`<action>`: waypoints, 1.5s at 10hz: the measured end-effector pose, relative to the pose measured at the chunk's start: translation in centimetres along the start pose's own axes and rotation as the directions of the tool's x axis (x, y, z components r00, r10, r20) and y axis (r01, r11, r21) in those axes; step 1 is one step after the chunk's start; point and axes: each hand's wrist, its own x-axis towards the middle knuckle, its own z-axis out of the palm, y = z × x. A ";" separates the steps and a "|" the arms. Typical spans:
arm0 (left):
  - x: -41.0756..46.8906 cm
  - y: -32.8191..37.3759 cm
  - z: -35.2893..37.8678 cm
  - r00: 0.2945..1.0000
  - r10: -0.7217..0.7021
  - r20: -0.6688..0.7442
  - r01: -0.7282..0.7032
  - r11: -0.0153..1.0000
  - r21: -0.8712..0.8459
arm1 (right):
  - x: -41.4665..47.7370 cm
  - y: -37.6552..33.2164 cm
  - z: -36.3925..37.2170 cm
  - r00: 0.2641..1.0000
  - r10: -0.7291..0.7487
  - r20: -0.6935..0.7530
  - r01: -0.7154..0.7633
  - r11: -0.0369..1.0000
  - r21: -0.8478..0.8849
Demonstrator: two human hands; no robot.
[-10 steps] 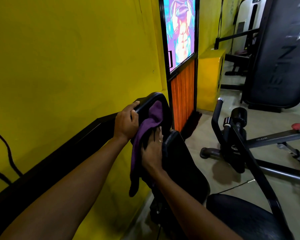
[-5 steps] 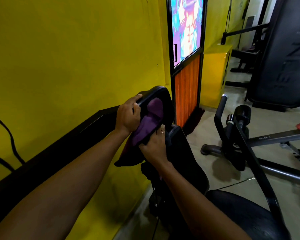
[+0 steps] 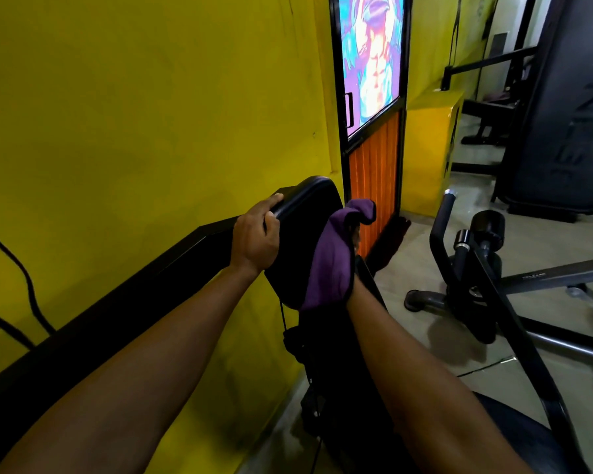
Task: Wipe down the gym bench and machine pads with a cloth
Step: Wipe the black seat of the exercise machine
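A black upright machine pad (image 3: pixel 308 206) stands against the yellow wall. My left hand (image 3: pixel 255 239) grips its upper left edge, fingers curled over the rim. A purple cloth (image 3: pixel 332 254) is draped over my right hand (image 3: pixel 355 238), which is almost wholly hidden beneath it at the pad's right edge. Only a sliver of the fingers shows past the cloth. A lower black back pad (image 3: pixel 367 336) runs down below the cloth, and a black seat (image 3: pixel 514 436) lies at the bottom right.
A framed door with a colourful poster and orange panel (image 3: pixel 374 131) stands just behind the pad. A black machine frame bar (image 3: pixel 514 316) rises at the right. A bench frame (image 3: pixel 555 275) and a large dark pad (image 3: pixel 569 114) stand farther right on the tiled floor.
My right hand with the purple cloth moved up and rightward along the upper pad to its right edge; the cloth now covers the hand. My left hand stayed gripping the pad's top left rim.
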 end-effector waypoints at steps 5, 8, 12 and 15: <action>0.0 0.0 -0.3 0.999 0.003 0.038 -0.006 0.996 0.089 | -0.7 -1.1 0.4 0.228 0.010 -0.974 -0.040 0.999 0.001; -0.4 2.8 -1.6 0.986 0.066 0.150 -0.123 0.905 0.407 | -5.5 -0.1 3.0 0.303 0.135 -0.943 -0.190 0.979 0.079; -4.5 4.4 4.7 0.668 -0.019 0.744 -0.692 0.354 0.629 | -8.8 3.1 2.9 0.242 0.213 -0.947 -0.392 0.914 0.105; -5.0 3.4 6.0 0.657 -0.017 0.754 -0.750 0.089 0.655 | -5.3 6.7 7.9 0.596 0.025 -0.803 0.010 0.999 0.039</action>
